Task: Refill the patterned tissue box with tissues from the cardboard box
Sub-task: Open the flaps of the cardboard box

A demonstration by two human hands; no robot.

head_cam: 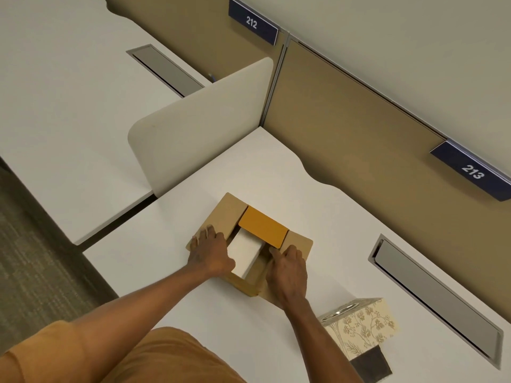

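A brown cardboard box [225, 212] lies open on the white desk, its flaps spread and an orange flap [264, 226] standing over the far end. Inside it lies a white stack of tissues [246, 246]. My left hand [210, 251] rests flat on the left flap, thumb beside the stack. On the right flap sits my right hand [289, 268], its fingers curled at the box's inner edge next to the stack. The patterned tissue box [362, 327], cream with a floral print, stands at the near right, apart from both hands.
A grey cable slot [437, 297] is set into the desk [318, 211] at the right. A cream divider panel [204, 125] stands left of the cardboard box, with a second desk beyond it. Tan partition walls run behind. A dark object [372, 362] lies under the patterned box.
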